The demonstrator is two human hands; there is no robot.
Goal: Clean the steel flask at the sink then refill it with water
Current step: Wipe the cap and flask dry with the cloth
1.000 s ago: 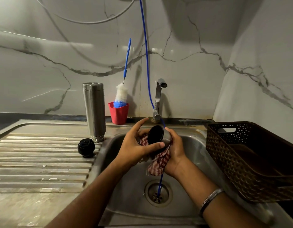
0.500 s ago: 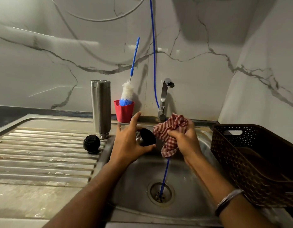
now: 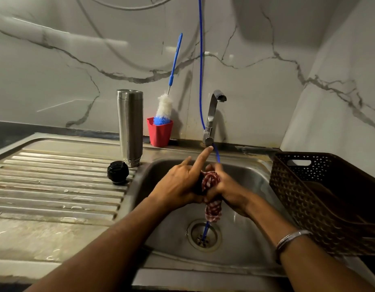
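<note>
On the ribbed draining board (image 3: 56, 186) at the left there's a black stopper (image 3: 117, 172) lying by itself, and just right of it the steel flask (image 3: 130, 127) stands upright at the sink's edge, open on top. Behind that, a red cup (image 3: 159, 132) holds a bottle brush (image 3: 164, 109). Over the sink (image 3: 256, 186), the left hand (image 3: 178, 186) grips a dark cap (image 3: 198, 187), mostly hidden, index finger sticking out. The right hand (image 3: 226, 186) clutches a checked cloth (image 3: 211, 197) against it. The tap (image 3: 214, 114) sits behind, with a brown basket (image 3: 329, 197) far right.
</note>
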